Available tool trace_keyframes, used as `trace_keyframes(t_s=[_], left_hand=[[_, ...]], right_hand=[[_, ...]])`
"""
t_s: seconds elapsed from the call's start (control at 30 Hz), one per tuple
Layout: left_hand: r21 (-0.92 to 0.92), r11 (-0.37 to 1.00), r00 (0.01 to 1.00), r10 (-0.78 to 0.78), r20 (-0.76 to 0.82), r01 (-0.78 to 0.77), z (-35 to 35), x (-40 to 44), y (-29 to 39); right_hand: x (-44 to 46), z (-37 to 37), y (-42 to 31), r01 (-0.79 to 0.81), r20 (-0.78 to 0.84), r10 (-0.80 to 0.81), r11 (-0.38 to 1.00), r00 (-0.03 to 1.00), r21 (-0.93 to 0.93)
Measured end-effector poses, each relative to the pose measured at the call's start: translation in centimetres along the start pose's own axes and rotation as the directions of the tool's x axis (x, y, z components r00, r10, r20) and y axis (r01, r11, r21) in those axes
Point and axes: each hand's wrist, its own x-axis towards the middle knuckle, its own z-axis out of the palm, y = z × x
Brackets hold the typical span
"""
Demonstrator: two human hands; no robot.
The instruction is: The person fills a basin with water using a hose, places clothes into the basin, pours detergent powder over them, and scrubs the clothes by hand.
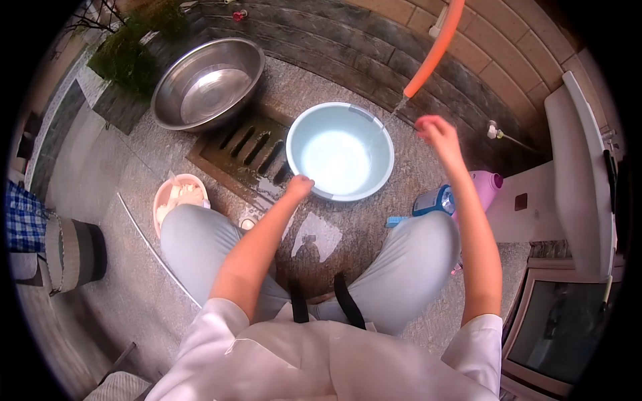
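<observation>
A light blue plastic basin (382, 175) sits on the ground in front of me, with a bright, pale bottom. My left hand (301, 186) is closed on its near left rim. Off to the basin's right, my right hand (439, 136) is raised with its fingers pinched round a small red thing (426, 121), too small to name. An orange hose (435, 51) hangs from above, and water runs from its end beside the basin's far right rim, close to my right hand.
A large steel basin (208, 83) leans behind a slotted drain grate (231, 150). By my left knee is a pink basin (158, 200) with pale cloth in it. A blue-labelled pack (433, 200) and purple bottle (487, 187) stand by my right knee. A striped basket (75, 254) stands left.
</observation>
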Motion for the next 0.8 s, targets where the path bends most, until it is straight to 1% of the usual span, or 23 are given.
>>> trace_keyframes(t_s=[0.03,0.07,0.1,0.13,0.17,0.2,0.27,0.33,0.37,0.4,0.47,0.5,0.57,0.6,0.63,0.67,0.7,0.73,0.77,0.8], left_hand=[[0.109,0.993,0.991,0.037,0.127,-0.051,-2.3,-1.0,2.2],[0.208,0.972,0.965,0.058,0.255,-0.113,-5.3,-2.6,5.4],[0.245,0.954,0.94,0.085,0.331,-0.173,-7.8,-2.9,7.4],[0.278,0.931,0.907,0.111,0.406,-0.238,-10.2,-3.0,9.0],[0.359,0.88,0.925,0.194,0.327,-0.311,-12.5,-3.4,10.6],[0.443,0.816,0.925,0.284,0.253,-0.372,-14.4,-3.6,11.9],[0.524,0.78,0.939,0.292,0.18,-0.343,-17.1,-4.0,13.5],[0.418,0.853,0.933,0.193,0.305,-0.313,-19.2,-4.7,14.5],[0.362,0.891,0.908,0.116,0.403,-0.274,-20.1,-5.8,15.1],[0.362,0.89,0.907,0.118,0.404,-0.277,-21.0,-6.9,15.7],[0.5,0.84,0.878,-0.065,0.474,-0.208,-22.5,-9.3,16.5],[0.503,0.836,0.877,-0.059,0.477,-0.217,-23.2,-9.8,16.2],[0.436,0.893,0.853,-0.141,0.502,-0.109,-25.1,-11.3,14.6],[0.376,0.926,0.844,-0.192,0.5,-0.012,-25.9,-12.2,13.7],[0.275,0.961,0.814,-0.147,0.562,-0.017,-27.1,-11.5,11.4],[0.177,0.984,0.776,-0.11,0.621,-0.003,-28.2,-10.9,8.6],[0.187,0.982,0.772,-0.127,0.623,0.011,-28.8,-11.5,6.6],[0.087,0.996,0.814,-0.057,0.578,0.007,-29.3,-12.5,5.0],[-0.016,1.0,0.855,0.014,0.518,-0.007,-29.8,-13.4,3.4],[-0.016,1.0,0.862,0.008,0.507,0.0,-30.1,-14.0,1.0]], right_hand=[[-2.2,0.2,1.6,-0.061,0.159,0.071,0.996,0.985,-0.069],[-4.2,0.1,2.7,-0.176,0.241,0.205,0.975,0.949,-0.136],[-5.8,-0.2,4.6,-0.18,0.282,0.217,0.972,0.935,-0.15],[-6.6,-0.5,4.7,-0.172,0.286,0.21,0.973,0.935,-0.152],[-7.1,-0.8,4.6,-0.321,0.291,0.372,0.924,0.881,-0.209],[-7.4,-0.9,4.5,-0.459,0.283,0.524,0.847,0.803,-0.266],[-6.8,-0.9,4.0,-0.435,0.282,0.51,0.853,0.813,-0.288],[-6.2,-0.7,3.9,-0.358,0.257,0.419,0.899,0.871,-0.252],[-6.4,-0.7,3.7,-0.353,0.26,0.405,0.909,0.877,-0.224],[-6.7,-0.8,3.5,-0.353,0.257,0.405,0.908,0.877,-0.224],[-7.3,-0.7,2.5,-0.36,0.276,0.429,0.894,0.86,-0.267],[-7.4,-0.6,1.8,-0.36,0.268,0.426,0.895,0.864,-0.263],[-7.9,0.0,-1.4,-0.371,0.298,0.494,0.845,0.817,-0.384],[-7.6,0.3,-2.6,-0.369,0.295,0.49,0.847,0.82,-0.383],[-7.2,0.8,-3.7,-0.211,0.386,0.352,0.908,0.852,-0.362],[-7.3,1.5,-4.6,-0.061,0.475,0.217,0.945,0.853,-0.322],[-7.4,2.6,-5.7,-0.019,0.439,0.174,0.942,0.881,-0.335],[-7.5,4.0,-6.8,0.03,0.403,0.121,0.936,0.907,-0.35],[-7.8,5.6,-7.7,-0.012,0.424,0.132,0.962,0.896,-0.274],[-7.9,7.1,-7.4,-0.045,0.5,0.133,0.982,0.856,-0.185]])
